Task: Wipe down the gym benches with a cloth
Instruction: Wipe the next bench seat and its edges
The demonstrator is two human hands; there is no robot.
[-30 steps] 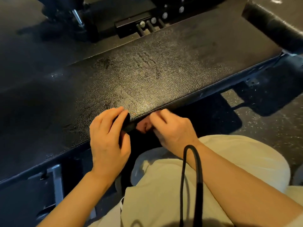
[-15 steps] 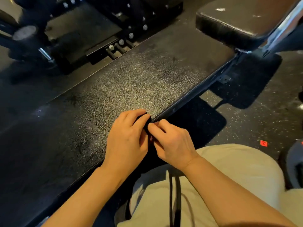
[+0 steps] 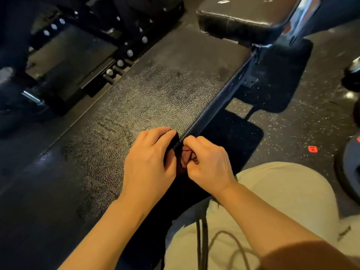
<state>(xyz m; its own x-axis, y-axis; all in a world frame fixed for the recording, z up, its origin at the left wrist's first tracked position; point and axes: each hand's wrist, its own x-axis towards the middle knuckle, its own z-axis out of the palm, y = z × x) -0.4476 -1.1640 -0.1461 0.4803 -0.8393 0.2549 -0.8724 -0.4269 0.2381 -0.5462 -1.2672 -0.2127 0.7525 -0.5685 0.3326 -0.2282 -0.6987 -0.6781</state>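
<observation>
Your two hands meet at the near edge of the bench surface [image 3: 155, 98], and much of what they hold is hidden. A small dark cloth [image 3: 172, 142] shows only as a black strip between your left hand [image 3: 150, 162] and the bench edge; its full shape and size cannot be made out, since the hand covers most of it and its colour merges with the black upholstery. Your left fingers [image 3: 155, 136] lie together, curled over the cloth and pressing it onto the edge. Your right hand [image 3: 208, 162] sits just beside it, off the edge, its fingers [image 3: 190, 140] curled inward in a pinch; whether they grip a fold of the cloth cannot be told, because the palm side lies in shadow. The visible strip of cloth runs along the bench edge, pointing toward the upper right. The bench's long axis runs from lower left to upper right, where it ends beneath a second black pad [image 3: 243, 14], cut off by the top of the frame. Your pale trousers [image 3: 282, 201] fill the lower right, with a black cord [image 3: 202, 240] hanging over them. A red tag [image 3: 312, 149] lies on the speckled floor [image 3: 292, 123].
</observation>
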